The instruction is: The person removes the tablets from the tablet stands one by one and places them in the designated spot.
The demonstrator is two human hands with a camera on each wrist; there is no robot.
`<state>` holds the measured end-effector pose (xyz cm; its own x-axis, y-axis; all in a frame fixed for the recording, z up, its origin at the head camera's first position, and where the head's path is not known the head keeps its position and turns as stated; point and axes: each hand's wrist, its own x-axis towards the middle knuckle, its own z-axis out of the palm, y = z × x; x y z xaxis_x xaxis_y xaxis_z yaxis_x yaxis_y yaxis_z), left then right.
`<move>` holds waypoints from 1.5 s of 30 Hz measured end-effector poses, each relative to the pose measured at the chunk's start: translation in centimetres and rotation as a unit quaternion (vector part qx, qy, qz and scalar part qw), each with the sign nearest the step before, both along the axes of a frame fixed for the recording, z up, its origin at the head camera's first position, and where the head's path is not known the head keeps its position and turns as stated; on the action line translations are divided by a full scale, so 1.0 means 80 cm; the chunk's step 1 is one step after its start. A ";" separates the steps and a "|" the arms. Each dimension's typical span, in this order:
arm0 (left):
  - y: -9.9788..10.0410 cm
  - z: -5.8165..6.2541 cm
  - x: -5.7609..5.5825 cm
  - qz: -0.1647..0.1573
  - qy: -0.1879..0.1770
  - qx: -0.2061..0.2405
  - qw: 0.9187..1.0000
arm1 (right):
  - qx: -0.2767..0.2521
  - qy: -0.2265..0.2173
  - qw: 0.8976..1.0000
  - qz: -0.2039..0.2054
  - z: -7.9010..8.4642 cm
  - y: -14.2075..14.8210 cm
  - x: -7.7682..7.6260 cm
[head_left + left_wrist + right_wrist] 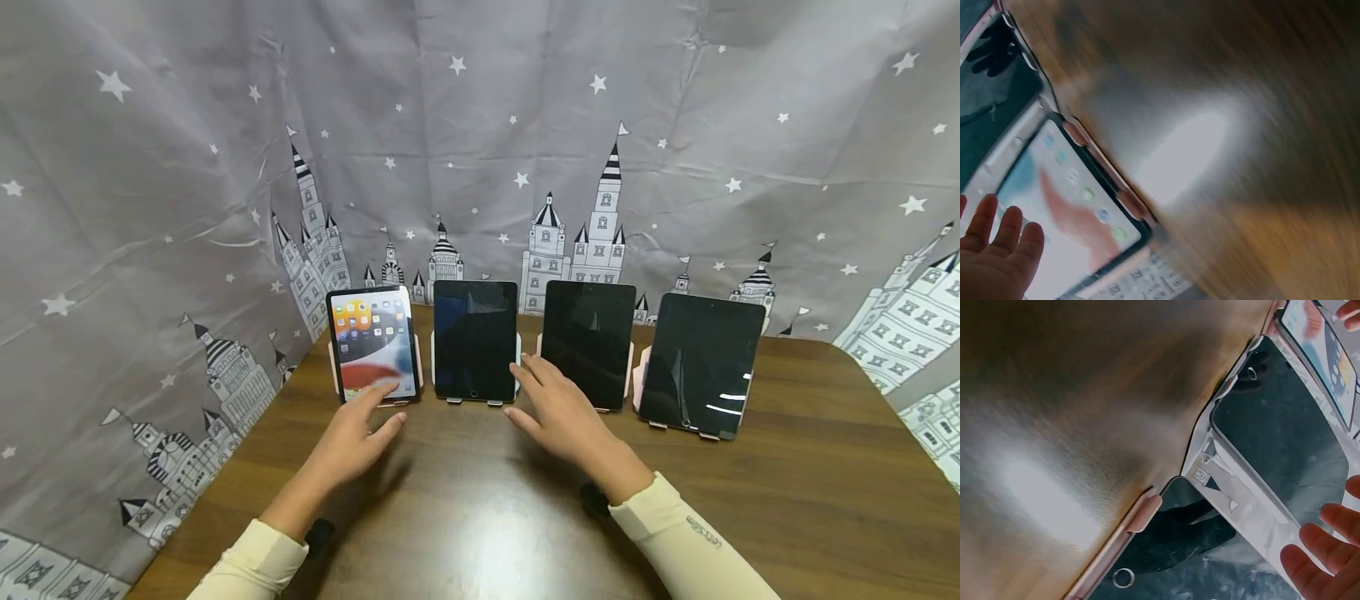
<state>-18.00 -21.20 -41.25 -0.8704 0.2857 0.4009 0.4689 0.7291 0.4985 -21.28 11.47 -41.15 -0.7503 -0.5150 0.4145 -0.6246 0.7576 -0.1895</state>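
Note:
My left hand (351, 440) hovers at the lower edge of a tablet (375, 337) whose lit screen shows rows of app icons. Its fingers are extended and overlap the bottom of that screen in the head view. A dark-screened tablet (476, 333) with a home button stands beside it. My right hand (561, 414) reaches forward with loosely spread fingers, its fingertips around the gap between this one and another dark tablet (588, 333). In the right wrist view, the right-hand fingers (1316, 550) appear straight and hold nothing.
At the right end, another dark tablet (701, 362) leans on a pink stand (642, 377). All the tablets rest tilted back on stands along the back of the wooden table (480, 508). A grey curtain (480, 108) with castles and stars hangs behind them.

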 end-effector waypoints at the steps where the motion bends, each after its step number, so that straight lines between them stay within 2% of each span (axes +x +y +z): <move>1: -0.005 0.000 -0.002 0.004 -0.005 0.012 1.000 | 0.003 0.008 1.000 0.003 0.001 -0.003 -0.002; 8: -0.038 -0.001 -0.016 0.040 -0.033 0.070 0.996 | 0.046 0.031 0.998 0.019 0.010 -0.017 -0.022; 13: -0.055 0.002 -0.025 0.067 -0.080 0.157 0.982 | 0.093 0.042 0.994 0.037 0.019 -0.026 -0.039; 17: -0.067 0.011 -0.032 0.076 -0.098 0.188 0.974 | 0.103 0.055 0.992 0.057 0.025 -0.035 -0.051; 22: -0.080 0.018 -0.044 0.095 -0.090 0.189 0.973 | 0.095 0.067 0.990 0.078 0.028 -0.054 -0.064; 27: -0.090 0.016 -0.057 0.116 -0.069 0.181 0.974 | 0.063 0.061 0.992 0.092 0.027 -0.073 -0.072; 32: -0.102 0.011 -0.064 0.147 -0.050 0.167 0.974 | 0.021 0.025 0.995 0.097 0.027 -0.092 -0.078; 36: -0.108 0.011 -0.069 0.159 -0.053 0.163 0.972 | -0.019 -0.020 0.995 0.092 0.032 -0.105 -0.081; 41: -0.107 0.018 -0.079 0.165 -0.056 0.161 0.971 | -0.051 -0.050 0.994 0.076 0.040 -0.119 -0.090; 45: -0.106 0.027 -0.089 0.178 -0.053 0.163 0.969 | -0.076 -0.063 0.992 0.080 0.047 -0.134 -0.098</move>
